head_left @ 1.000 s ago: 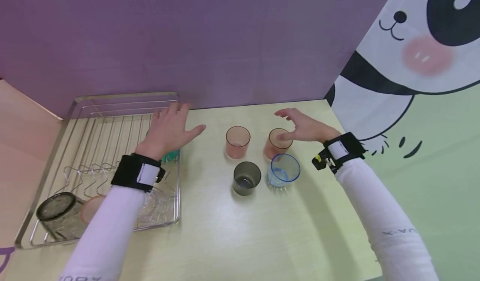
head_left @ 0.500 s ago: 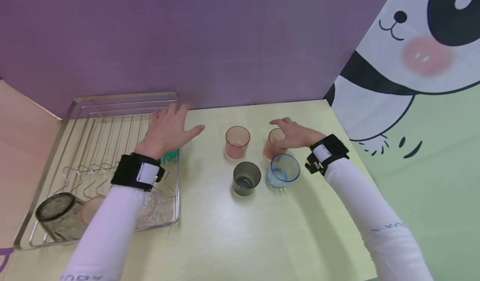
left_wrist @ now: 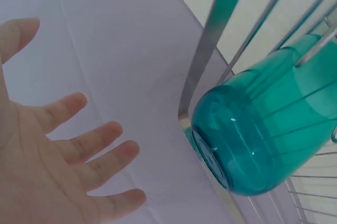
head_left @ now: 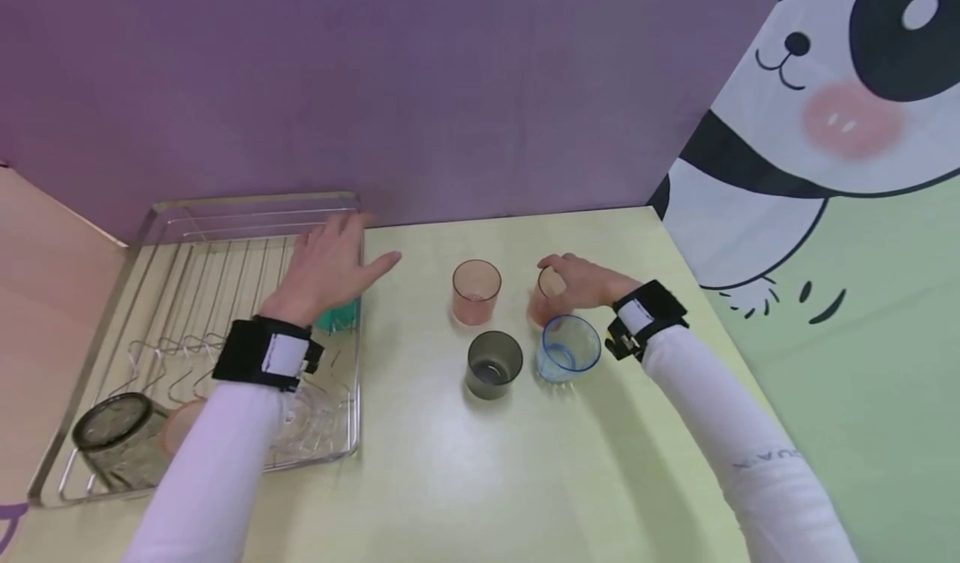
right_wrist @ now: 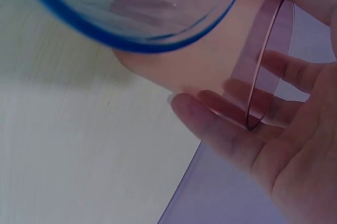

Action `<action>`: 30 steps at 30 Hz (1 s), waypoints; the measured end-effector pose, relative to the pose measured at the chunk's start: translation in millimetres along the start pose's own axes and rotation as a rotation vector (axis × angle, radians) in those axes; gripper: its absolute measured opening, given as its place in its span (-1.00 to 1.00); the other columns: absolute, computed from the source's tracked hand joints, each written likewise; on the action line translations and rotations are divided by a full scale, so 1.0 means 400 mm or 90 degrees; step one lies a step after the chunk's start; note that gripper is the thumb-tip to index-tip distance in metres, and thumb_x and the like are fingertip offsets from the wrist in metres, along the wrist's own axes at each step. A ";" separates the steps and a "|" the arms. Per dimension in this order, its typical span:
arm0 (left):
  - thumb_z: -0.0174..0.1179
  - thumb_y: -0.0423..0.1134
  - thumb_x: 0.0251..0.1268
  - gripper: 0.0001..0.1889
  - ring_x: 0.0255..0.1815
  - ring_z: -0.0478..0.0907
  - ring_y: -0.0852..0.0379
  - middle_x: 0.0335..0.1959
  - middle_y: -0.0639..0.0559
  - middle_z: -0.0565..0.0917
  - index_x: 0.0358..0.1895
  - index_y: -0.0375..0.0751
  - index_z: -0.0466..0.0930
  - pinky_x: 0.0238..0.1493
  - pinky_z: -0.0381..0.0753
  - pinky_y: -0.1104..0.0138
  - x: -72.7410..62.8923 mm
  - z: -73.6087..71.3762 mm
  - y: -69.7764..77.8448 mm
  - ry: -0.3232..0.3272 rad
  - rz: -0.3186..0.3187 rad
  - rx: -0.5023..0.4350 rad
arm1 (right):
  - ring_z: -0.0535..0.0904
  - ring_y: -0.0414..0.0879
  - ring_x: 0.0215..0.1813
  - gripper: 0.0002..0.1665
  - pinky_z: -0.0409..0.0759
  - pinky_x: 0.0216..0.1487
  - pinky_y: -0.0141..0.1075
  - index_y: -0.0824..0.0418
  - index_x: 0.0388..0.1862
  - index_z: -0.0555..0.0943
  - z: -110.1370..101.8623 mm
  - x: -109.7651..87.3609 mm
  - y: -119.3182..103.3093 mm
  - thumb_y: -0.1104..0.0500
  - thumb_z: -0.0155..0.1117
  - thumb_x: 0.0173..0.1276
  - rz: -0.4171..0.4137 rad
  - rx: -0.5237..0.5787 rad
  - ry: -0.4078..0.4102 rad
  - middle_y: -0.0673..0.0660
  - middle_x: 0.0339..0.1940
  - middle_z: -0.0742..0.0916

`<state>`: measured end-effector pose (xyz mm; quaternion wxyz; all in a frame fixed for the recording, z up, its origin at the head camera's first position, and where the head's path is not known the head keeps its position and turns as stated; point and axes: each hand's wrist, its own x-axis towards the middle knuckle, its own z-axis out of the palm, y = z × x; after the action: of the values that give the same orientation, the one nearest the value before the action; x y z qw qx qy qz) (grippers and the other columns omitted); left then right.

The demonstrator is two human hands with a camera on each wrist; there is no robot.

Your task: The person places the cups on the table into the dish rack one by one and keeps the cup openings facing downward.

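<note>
Right hand (head_left: 585, 285): grasped the right pink glass (right_wrist: 192, 69), thumb and fingers around it.
Right pink glass: stood on the table (head_left: 442, 480), just behind the blue glass (head_left: 561, 363).
Left hand (head_left: 321, 267): was released, fingers spread, near the rack's (left_wrist: 213, 28) teal cup (left_wrist: 258, 134).

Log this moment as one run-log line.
right hand: around rear-right pink cup; left hand: empty, near teal cup; blue cup: upright

Free lane right of rack (head_left: 255, 198), blue glass (head_left: 567, 349) by right fingers (right_wrist: 216, 132)
</note>
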<state>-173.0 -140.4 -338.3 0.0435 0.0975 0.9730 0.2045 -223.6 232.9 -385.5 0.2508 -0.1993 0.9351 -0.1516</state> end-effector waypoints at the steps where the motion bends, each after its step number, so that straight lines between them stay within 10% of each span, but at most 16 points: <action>1: -0.03 0.28 0.40 -0.19 0.46 0.11 -0.49 0.48 -0.40 0.21 0.50 -0.24 0.13 0.44 -0.02 -0.37 -0.001 0.000 -0.001 0.003 0.001 -0.001 | 0.43 0.21 0.32 -0.08 0.42 0.37 0.11 0.28 0.46 0.25 0.000 0.000 0.001 -0.08 0.34 0.24 0.000 0.001 0.002 0.40 0.29 0.47; 30: -0.11 0.29 0.46 -0.17 0.58 0.05 -0.27 0.56 -0.26 0.13 0.56 -0.20 0.00 0.51 0.07 -0.21 -0.031 -0.066 -0.023 0.034 0.041 -0.217 | 0.40 0.20 0.39 -0.18 0.47 0.34 0.09 0.19 0.46 0.26 -0.101 -0.061 0.041 -0.03 0.34 0.34 -0.003 0.216 0.157 0.26 0.37 0.47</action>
<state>-165.7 -161.6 -317.3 0.0272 0.1144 0.9213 0.3706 -230.3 265.4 -348.4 0.1642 -0.1361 0.9193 -0.3309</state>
